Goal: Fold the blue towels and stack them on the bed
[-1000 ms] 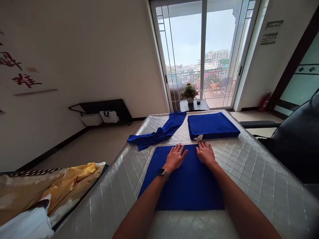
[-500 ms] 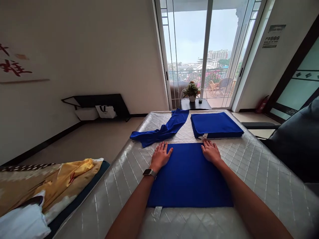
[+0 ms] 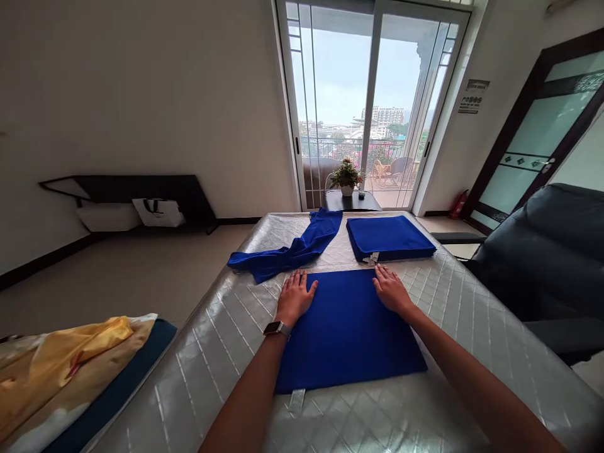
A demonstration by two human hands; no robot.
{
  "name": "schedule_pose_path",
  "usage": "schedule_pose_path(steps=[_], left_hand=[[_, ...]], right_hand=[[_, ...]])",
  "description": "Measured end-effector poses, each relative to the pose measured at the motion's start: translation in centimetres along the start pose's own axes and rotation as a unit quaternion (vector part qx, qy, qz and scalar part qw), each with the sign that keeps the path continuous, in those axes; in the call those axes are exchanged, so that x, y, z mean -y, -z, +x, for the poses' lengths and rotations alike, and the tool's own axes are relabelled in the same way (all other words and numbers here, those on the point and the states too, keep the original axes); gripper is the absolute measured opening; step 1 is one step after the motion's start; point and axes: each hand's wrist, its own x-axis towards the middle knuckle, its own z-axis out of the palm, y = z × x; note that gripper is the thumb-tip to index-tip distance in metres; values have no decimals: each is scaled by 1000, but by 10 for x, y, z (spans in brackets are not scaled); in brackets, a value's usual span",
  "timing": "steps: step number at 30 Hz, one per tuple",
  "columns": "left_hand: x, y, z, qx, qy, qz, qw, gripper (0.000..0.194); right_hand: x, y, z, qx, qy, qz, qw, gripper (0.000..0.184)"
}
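A folded blue cloth (image 3: pixel 352 333) lies flat on the quilted mattress (image 3: pixel 226 352) in front of me, with a white tag poking out at its near left corner. My left hand (image 3: pixel 296 297) rests flat on its far left corner, fingers stretched out, a watch on the wrist. On the far right corner lies my right hand (image 3: pixel 391 288), also flat and open. Just beyond it sits a neat stack of folded blue cloths (image 3: pixel 389 236) with white tags at its front corner. A crumpled blue cloth (image 3: pixel 297 248) is spread out beyond my left hand.
A black armchair (image 3: pixel 547 258) stands right of the mattress. Patterned yellow-brown bedding (image 3: pixel 80 365) lies at the lower left. Behind the mattress, a small dark table (image 3: pixel 353 201) holds a potted plant (image 3: pixel 346 176) before the sliding glass door. A white bag (image 3: pixel 159 212) sits by the left wall.
My left hand has slid left to the cloth's far left corner. My right hand stays at the far right corner. The tag at the near left has come into sight; the view has turned right.
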Motion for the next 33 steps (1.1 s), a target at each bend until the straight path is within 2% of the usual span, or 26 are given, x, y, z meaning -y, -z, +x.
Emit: schedule_pose_path(steps=[6,18,24,26,28,30,33], left_hand=[[-1,0,0,-2,2,-5,1000,75],[3,-8,8,-3,-14,6,1000,75],[7,0,18,44,7,-7,999,73],[-8,7,19,22,5,3,1000,74],[-38,11,16,-26,-39,9,999,74],[-81,12,7,-57,-123,-1,991,69],[-151,5,-11,-54,-228,-41,971,63]], right_hand=[[3,-9,-18,58,-15,11,998,69],[-2,-7,-25,51,-14,51,997,70],[-2,-8,-25,41,-16,65,997,70],[-2,-9,-25,37,-16,69,997,70],[-2,-9,-25,34,-16,71,997,69],[-2,-8,-25,33,-16,71,997,69],[-4,-7,-27,39,-6,58,998,66]])
